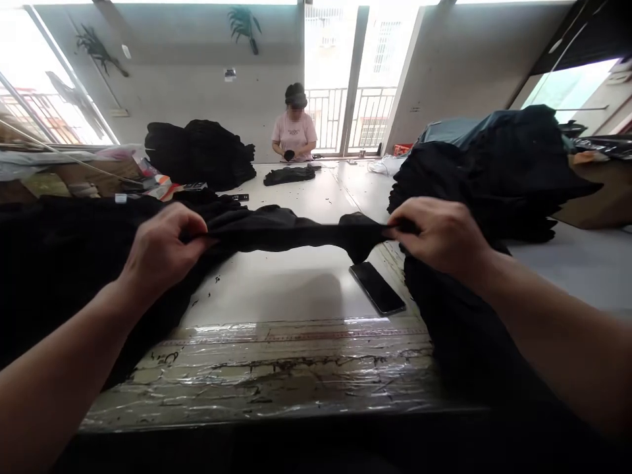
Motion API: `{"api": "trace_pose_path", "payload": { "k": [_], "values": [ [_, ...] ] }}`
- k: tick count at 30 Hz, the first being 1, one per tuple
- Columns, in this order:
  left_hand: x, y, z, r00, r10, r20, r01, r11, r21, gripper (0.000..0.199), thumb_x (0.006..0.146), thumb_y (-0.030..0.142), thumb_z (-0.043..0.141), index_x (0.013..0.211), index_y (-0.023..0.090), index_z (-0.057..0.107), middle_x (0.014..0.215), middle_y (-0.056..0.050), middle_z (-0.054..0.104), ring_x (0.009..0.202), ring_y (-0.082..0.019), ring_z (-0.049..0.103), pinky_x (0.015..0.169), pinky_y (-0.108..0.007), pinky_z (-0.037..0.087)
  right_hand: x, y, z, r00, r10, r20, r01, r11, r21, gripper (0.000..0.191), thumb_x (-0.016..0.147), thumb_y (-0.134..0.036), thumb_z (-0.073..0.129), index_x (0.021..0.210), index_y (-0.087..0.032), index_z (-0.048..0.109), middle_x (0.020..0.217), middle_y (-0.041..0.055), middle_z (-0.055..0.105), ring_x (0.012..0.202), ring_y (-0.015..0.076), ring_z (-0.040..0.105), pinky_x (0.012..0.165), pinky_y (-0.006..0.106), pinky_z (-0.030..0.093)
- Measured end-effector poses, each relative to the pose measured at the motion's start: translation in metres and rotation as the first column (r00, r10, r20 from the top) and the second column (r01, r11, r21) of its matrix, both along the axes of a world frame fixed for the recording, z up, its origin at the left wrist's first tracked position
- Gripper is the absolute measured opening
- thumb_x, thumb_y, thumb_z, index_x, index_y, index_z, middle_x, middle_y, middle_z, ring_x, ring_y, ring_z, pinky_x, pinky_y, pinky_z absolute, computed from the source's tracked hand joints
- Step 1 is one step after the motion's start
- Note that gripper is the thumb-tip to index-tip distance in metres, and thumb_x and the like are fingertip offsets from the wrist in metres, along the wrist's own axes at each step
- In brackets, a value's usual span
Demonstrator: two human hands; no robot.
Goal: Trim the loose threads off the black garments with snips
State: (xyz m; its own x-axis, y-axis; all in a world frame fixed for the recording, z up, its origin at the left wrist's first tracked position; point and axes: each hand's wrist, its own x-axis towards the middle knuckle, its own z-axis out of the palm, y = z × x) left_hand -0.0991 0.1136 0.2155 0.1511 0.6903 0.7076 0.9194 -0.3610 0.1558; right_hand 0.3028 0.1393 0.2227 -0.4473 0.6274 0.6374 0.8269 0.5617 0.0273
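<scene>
Left hand (160, 247) and right hand (439, 234) pinch black fabric (291, 230) taut between them.

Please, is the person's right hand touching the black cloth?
Touching: the head view shows the right hand pinching the end of the stretched black cloth.

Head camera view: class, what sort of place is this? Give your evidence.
Probably a small garment workshop: stacks of black garments lie on a long work table strewn with thread scraps, the left hand and right hand stretch black cloth, and a co-worker works at the far end.
</scene>
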Motion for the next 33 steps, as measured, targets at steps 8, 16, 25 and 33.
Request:
{"api": "trace_pose_path", "payload": {
  "k": [8,16,25,33],
  "values": [
    [0.015,-0.045,-0.075,0.965,-0.225,0.136,0.184,0.21,-0.96,0.026,0.076,0.046,0.058,0.091,0.027,0.068,0.085,-0.001,0.068,0.077,-0.021,0.062,0.064,-0.027,0.045,-0.01,-0.045,-0.1,0.921,0.36,0.147,0.033,0.305,-0.952,0.013,0.068,-0.017,0.068,0.08,-0.022,0.071,0.073,0.0011,0.068,0.063,0.016,0.061,0.052,0.023,0.039],
    [0.078,0.055,-0.15,0.953,0.156,0.26,0.092,0.667,-0.739,0.026,0.073,0.043,0.061,0.074,0.018,0.069,0.092,-0.013,0.068,0.094,-0.03,0.06,0.083,-0.037,0.042,-0.065,0.067,-0.144,0.934,-0.357,-0.034,0.225,0.658,-0.719,0.025,0.085,-0.035,0.053,0.098,-0.016,0.063,0.103,0.0133,0.064,0.095,0.0256,0.06,0.076,0.032,0.044],
    [0.055,0.05,-0.174,0.751,0.327,0.574,0.331,0.565,-0.756,0.05,0.077,0.065,0.046,0.061,0.018,0.055,0.052,-0.001,0.053,0.046,-0.015,0.048,0.046,-0.027,0.038,-0.062,0.073,-0.213,0.803,-0.543,-0.243,0.26,0.688,-0.677,0.015,0.084,-0.027,0.052,0.09,-0.015,0.059,0.094,0.0128,0.064,0.09,0.025,0.06,0.076,0.033,0.043],
    [0.075,0.029,-0.162,0.564,0.345,0.751,0.578,0.484,-0.657,0.056,0.074,0.07,0.048,0.057,0.017,0.05,0.047,0.003,0.042,0.041,-0.009,0.039,0.04,-0.022,0.033,-0.046,0.055,-0.197,0.712,-0.522,-0.468,0.176,0.779,-0.602,0.018,0.08,-0.036,0.052,0.082,-0.018,0.057,0.078,0.0053,0.064,0.073,0.02,0.059,0.07,0.031,0.045]
  ]
}}
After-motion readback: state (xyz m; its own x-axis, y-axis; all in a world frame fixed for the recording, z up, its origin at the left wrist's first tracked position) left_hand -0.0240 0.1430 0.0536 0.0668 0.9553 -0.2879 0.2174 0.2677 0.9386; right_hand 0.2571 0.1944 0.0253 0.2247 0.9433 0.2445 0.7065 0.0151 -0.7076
